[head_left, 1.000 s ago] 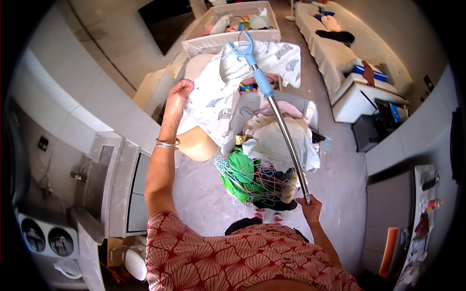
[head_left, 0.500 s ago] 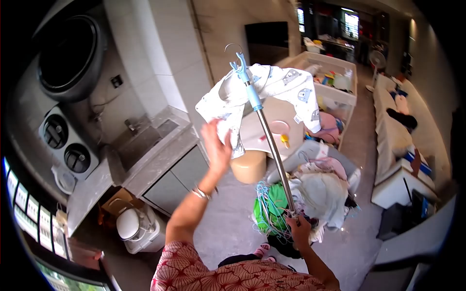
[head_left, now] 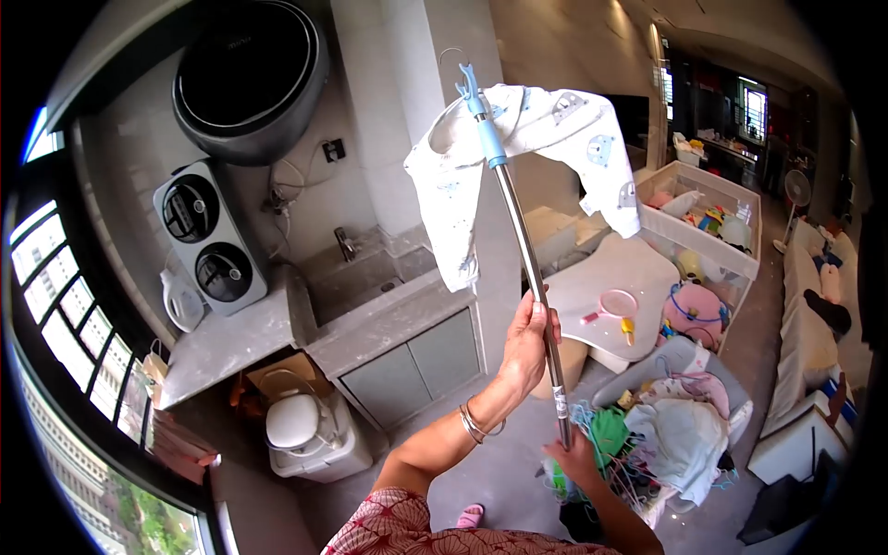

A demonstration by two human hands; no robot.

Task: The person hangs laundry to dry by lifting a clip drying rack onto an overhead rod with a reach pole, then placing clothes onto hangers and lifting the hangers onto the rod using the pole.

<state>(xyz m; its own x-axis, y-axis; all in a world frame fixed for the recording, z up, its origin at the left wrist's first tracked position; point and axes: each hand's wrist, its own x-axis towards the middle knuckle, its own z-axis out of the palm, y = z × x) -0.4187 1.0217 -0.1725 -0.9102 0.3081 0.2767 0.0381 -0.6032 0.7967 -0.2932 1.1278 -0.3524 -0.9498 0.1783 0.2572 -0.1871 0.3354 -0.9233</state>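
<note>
A metal pole (head_left: 524, 236) with a blue forked head rises in front of me, tilted slightly left. At its fork hangs a white long-sleeved garment (head_left: 546, 120) with grey and blue animal prints, on a hanger whose hook shows above. My left hand (head_left: 530, 344) is closed round the middle of the pole, a bangle on its wrist. Lower down, my right hand (head_left: 575, 455) grips the pole's bottom end. Below and to the right, a pile of clothes (head_left: 680, 444) and green cloth with many thin hangers (head_left: 609, 435) lie by a grey basket (head_left: 731, 379).
On the left are a window (head_left: 69, 277), a stone counter (head_left: 231, 347), a sink (head_left: 370, 301) and a wall-mounted black round appliance (head_left: 245, 79). A low table (head_left: 601, 277) stands past the pole, a playpen (head_left: 740, 259) behind it, a sofa (head_left: 805, 342) at right.
The view has swung left toward the window. My left hand has let go of the garment and taken hold of the pole. The garment now hangs raised from the fork.
</note>
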